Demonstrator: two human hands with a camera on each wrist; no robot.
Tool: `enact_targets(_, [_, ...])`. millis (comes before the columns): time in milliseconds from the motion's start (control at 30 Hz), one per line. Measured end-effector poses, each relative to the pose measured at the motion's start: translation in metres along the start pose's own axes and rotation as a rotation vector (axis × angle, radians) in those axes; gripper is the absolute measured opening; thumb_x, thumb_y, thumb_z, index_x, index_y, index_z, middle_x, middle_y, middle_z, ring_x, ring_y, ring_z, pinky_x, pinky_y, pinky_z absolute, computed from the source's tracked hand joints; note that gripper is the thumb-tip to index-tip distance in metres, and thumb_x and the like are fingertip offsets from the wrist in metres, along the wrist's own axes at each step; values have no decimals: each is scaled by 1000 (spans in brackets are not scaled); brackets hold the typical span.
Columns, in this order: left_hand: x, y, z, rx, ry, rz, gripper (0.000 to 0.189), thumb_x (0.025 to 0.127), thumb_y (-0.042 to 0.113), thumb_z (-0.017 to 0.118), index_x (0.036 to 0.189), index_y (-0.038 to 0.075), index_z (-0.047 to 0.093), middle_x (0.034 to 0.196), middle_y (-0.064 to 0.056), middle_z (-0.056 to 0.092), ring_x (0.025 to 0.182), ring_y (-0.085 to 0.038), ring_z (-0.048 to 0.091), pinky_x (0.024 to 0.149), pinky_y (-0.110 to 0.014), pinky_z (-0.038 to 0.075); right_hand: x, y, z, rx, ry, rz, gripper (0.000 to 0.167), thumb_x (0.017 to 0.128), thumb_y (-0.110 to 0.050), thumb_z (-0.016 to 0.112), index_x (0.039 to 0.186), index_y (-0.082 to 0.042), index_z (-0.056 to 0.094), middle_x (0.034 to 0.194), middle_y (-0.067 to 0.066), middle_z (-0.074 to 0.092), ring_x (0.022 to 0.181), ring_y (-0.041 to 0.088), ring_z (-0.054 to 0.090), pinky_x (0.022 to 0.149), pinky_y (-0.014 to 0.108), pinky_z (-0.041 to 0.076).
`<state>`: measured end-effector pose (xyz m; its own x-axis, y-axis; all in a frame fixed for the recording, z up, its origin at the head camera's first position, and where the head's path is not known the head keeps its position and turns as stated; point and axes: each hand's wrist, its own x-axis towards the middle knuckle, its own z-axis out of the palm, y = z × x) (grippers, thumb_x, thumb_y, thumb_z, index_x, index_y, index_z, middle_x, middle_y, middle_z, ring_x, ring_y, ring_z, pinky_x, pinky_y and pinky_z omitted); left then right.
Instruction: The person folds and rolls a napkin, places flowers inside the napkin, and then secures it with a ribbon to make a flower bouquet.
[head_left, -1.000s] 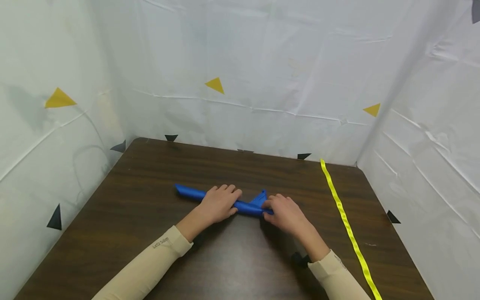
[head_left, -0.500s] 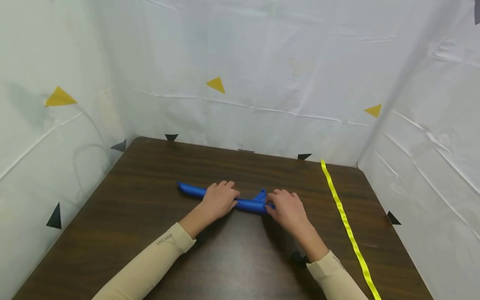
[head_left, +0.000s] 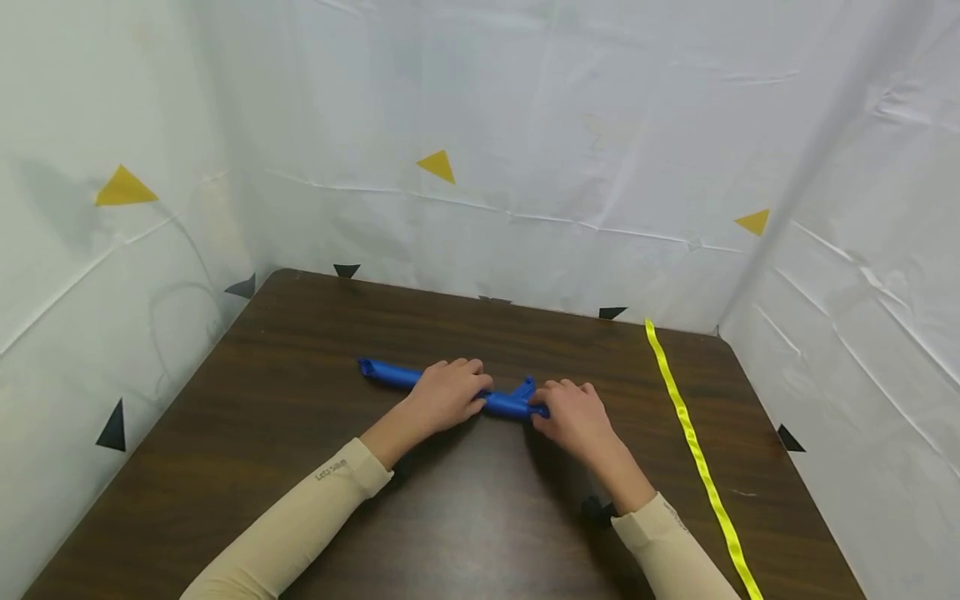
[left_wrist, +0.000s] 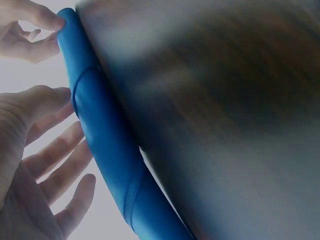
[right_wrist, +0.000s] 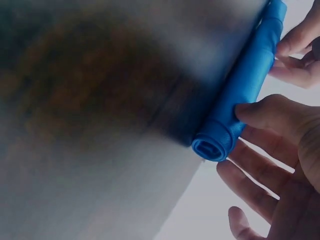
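A blue cloth (head_left: 506,405), wound into a long thin roll, lies across the middle of the table in the head view. Its small loose corner (head_left: 524,388) sticks up on the far side near the right end. My left hand (head_left: 447,395) holds the roll about midway, thumb on the near side and fingers over the top. At the right end, my right hand (head_left: 574,421) pinches it between thumb and fingers. The right wrist view shows the coiled layers at the end of the blue roll (right_wrist: 240,95). Spiral edges run around the blue roll (left_wrist: 112,145) in the left wrist view.
A yellow ribbon (head_left: 693,442) runs along the right side of the dark wood table (head_left: 315,333), from the back edge toward the front. White sheets (head_left: 510,108) with yellow and black triangles stand at the back and both sides.
The loose corner has become smaller as the cloth winds up under both hands. The roll has shifted slightly away from me, and my left hand has moved a little to the right.
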<state>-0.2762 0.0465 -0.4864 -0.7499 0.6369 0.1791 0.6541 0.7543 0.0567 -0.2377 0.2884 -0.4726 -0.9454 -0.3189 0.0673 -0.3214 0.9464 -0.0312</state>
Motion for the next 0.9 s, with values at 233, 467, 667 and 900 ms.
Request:
enact_targets(233, [9, 2, 1, 10, -20, -3, 27, 102, 37, 77, 128, 31, 76, 122, 3, 68, 113, -20, 67, 96, -44, 57, 10, 8, 3, 61, -42, 21, 24, 97, -28, 80, 118, -16, 84, 117, 4, 78, 113, 28, 70, 98, 57, 46])
enact_targets(467, [14, 4, 8, 24, -17, -28, 22, 102, 31, 78, 123, 32, 77, 124, 3, 71, 115, -22, 69, 97, -45, 57, 9, 13, 7, 143, -10, 54, 26, 99, -27, 80, 122, -16, 76, 117, 4, 82, 108, 22, 75, 105, 58, 36])
enact_targets(667, [18, 2, 11, -14, -46, -70, 20, 104, 27, 74, 122, 33, 80, 122, 4, 73, 112, -22, 70, 99, -47, 58, 5, 14, 8, 132, 0, 38, 29, 95, -31, 84, 118, -18, 72, 118, 3, 78, 109, 23, 72, 111, 65, 35])
enact_targets(900, [23, 0, 5, 0, -39, -60, 20, 105, 30, 73, 124, 32, 79, 121, 5, 74, 111, -21, 71, 97, -46, 57, 10, 15, 7, 114, 2, 28, 24, 94, -26, 86, 114, -18, 76, 118, 4, 74, 115, 28, 68, 107, 71, 34])
